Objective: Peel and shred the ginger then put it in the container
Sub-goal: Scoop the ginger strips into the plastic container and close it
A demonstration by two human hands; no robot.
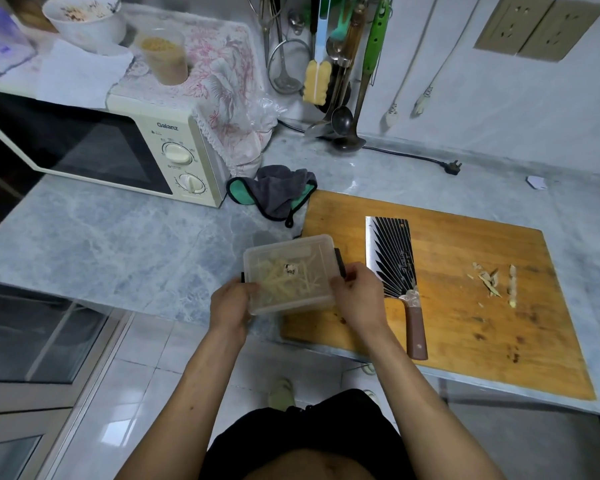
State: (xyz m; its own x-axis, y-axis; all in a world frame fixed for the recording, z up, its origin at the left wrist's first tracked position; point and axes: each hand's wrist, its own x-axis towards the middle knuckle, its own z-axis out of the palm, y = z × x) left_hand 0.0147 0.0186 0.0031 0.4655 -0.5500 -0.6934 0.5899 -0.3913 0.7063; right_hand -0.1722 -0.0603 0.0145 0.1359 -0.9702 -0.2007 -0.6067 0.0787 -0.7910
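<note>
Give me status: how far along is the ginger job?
Nearly finished. Done: ginger shreds are inside the lidded container; cleaver lies idle on the cutting board. In hand: left hand and right hand grip the container's sides. Left: peel scraps remain.

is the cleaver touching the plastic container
Apart. The head view shows the cleaver lying on the cutting board, with bare board and the right hand between it and the container.

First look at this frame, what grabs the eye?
Both hands, left hand and right hand, grip a lidded clear container of shredded ginger at the counter's front edge. Right of it a patterned cleaver lies flat on the cutting board, ginger peels farther right.
</note>
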